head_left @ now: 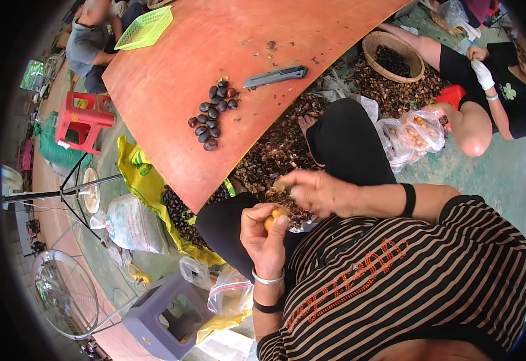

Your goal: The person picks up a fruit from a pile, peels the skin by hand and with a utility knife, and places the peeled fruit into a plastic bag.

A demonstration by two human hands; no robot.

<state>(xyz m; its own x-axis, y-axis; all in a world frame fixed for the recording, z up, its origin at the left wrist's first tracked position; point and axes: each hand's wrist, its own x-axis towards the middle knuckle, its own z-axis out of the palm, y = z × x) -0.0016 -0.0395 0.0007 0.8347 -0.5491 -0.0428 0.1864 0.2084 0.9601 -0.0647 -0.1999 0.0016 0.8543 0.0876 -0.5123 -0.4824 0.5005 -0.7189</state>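
My left hand (266,234), with a silver bangle at its wrist, pinches a smooth yellow peeled nut (273,219) between thumb and fingers. Close beside it, my right hand (320,194) is curled and slightly blurred, its fingers drawn together; I cannot make out what is at their tips. Under both hands lies a heap of brown shell scraps (275,153) between my legs. Several dark, glossy unpeeled nuts (213,113) sit in a cluster on the orange board (154,84). Next to them rests a grey utility knife (276,76).
A yellow sack (131,161) of dark nuts lies by my left knee. Nearby stand a grey stool (154,319), a red stool (85,123) and a fan (65,295). At right, one person sits near a woven basket (416,55) and bagged yellow nuts (419,129); another sits beyond the green basket (145,29).
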